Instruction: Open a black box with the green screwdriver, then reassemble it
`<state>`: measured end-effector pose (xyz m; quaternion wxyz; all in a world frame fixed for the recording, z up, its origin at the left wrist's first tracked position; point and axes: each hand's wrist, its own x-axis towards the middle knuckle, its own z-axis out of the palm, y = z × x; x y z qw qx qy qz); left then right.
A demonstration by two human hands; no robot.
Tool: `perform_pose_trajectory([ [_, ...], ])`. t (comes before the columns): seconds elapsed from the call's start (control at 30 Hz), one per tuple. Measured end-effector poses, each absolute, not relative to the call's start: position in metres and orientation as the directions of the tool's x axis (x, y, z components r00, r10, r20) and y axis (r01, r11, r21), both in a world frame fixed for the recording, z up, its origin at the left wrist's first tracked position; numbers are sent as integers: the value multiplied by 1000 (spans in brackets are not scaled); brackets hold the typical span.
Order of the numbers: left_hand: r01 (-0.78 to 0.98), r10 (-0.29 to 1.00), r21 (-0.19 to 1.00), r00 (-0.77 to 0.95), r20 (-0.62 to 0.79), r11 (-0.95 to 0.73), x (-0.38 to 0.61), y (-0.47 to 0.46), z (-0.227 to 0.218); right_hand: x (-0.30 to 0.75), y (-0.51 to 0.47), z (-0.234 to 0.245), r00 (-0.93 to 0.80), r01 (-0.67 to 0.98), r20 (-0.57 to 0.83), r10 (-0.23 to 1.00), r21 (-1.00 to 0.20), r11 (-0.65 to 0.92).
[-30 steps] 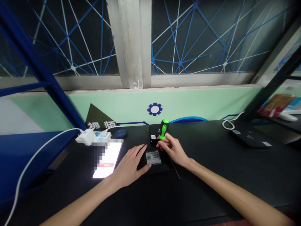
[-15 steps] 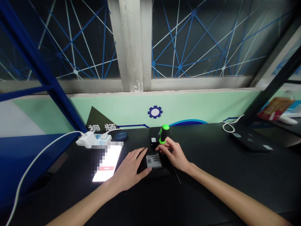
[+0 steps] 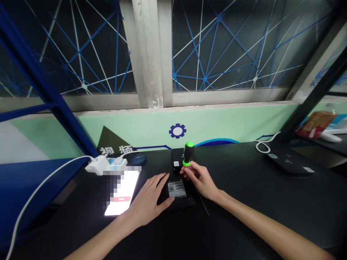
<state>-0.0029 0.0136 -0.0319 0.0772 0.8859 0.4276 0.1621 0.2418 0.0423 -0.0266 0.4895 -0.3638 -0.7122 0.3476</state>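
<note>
A green-and-black screwdriver [image 3: 188,153] stands roughly upright in my right hand [image 3: 202,179], pinched by the fingers near the lower end of its handle. Its tip is hidden by the fingers. Below it lies a flat black device [image 3: 180,204] bearing a white printed label [image 3: 176,189]. My left hand [image 3: 150,195] rests on the left side of this device, fingers stretched out and thumb beside the label. Behind the screwdriver is a black box [image 3: 177,155] with a small white sticker. A thin rod [image 3: 204,205] lies on the table to the right of the device.
A bright-screened phone or tablet [image 3: 126,195], partly blurred out, lies left of my left hand. Behind it are a white charger on a power strip [image 3: 101,165] and a dark blue mouse-shaped object [image 3: 138,160]. Another black device [image 3: 290,163] and a white cable [image 3: 262,146] lie at right.
The camera view has shifted slightly. Both hands and the screwdriver keep nearly the same pose over the labelled device.
</note>
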Motion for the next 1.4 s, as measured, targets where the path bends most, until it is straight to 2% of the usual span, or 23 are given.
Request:
perform_pose_trajectory([
  [1.4,733,786,285,585,198,-617,-4,13,-31,242,46,-33,-229,198,510,829,-809,553],
])
